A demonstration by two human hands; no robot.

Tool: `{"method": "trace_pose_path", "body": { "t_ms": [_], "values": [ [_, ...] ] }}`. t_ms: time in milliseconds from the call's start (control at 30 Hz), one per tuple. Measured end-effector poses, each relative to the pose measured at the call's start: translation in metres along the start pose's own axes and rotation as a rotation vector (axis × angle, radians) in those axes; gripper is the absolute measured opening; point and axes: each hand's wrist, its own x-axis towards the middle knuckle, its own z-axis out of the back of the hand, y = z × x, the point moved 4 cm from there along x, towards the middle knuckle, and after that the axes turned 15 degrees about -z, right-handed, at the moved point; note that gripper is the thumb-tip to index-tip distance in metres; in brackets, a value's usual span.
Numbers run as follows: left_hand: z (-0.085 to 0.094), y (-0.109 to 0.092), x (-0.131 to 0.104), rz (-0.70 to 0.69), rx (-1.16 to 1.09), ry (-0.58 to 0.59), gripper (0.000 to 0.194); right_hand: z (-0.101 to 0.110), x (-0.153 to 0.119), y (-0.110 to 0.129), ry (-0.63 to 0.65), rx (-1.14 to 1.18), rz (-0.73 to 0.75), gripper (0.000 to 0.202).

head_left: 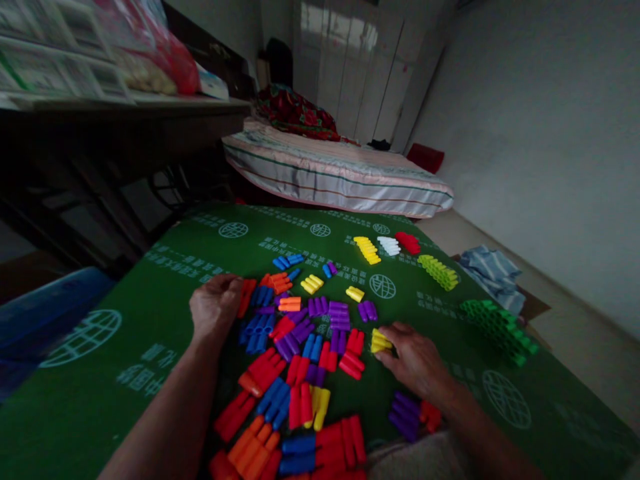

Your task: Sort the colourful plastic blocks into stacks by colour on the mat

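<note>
Bright bullet-shaped plastic building pieces, joined side by side in small strips, lie in a loose pile in front of me. My left hand (217,310) is closed at the pile's left edge, its fingertips on an orange-red strip (246,297) beside a dark blue one (261,295). On the right, my right hand (413,357) pinches a yellow strip (380,341) between thumb and fingers. Purple strips (340,315) lie between the hands, with red strips (351,363) closer to me. A purple strip (404,417) and an orange-red one (430,416) rest below my right wrist.
A green printed cloth (165,280) covers the surface. Sorted stacks stand at right: yellow (367,250), white (389,245), red (407,243), lime (438,272) and green (500,330). Beyond is a bed (340,170); a loaded table (150,110) stands at left.
</note>
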Motion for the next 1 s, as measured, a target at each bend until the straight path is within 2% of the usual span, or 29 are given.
{"method": "trace_pose_path", "body": {
  "t_ms": [233, 467, 567, 700, 867, 1000],
  "values": [
    [0.001, 0.001, 0.0, -0.006, 0.065, 0.038, 0.035, 0.006, 0.008, -0.004, 0.005, -0.012, -0.033, 0.046],
    [0.003, -0.001, 0.002, -0.011, 0.114, 0.06, 0.033, -0.003, 0.01, -0.002, -0.095, -0.007, -0.109, 0.032],
    [0.004, 0.0, 0.002, -0.009, 0.141, 0.065, 0.032, -0.005, 0.037, -0.015, -0.14, 0.176, -0.133, 0.029],
    [0.004, 0.0, 0.003, -0.012, 0.165, 0.07, 0.033, 0.007, 0.097, -0.028, -0.235, 0.363, -0.174, 0.027],
    [0.004, -0.002, 0.003, -0.011, 0.189, 0.08, 0.034, 0.021, 0.164, -0.023, -0.281, 0.315, -0.225, 0.028],
    [0.005, -0.004, 0.003, 0.0, 0.207, 0.092, 0.036, 0.022, 0.193, -0.02, -0.28, 0.272, -0.268, 0.03]
  ]
}}
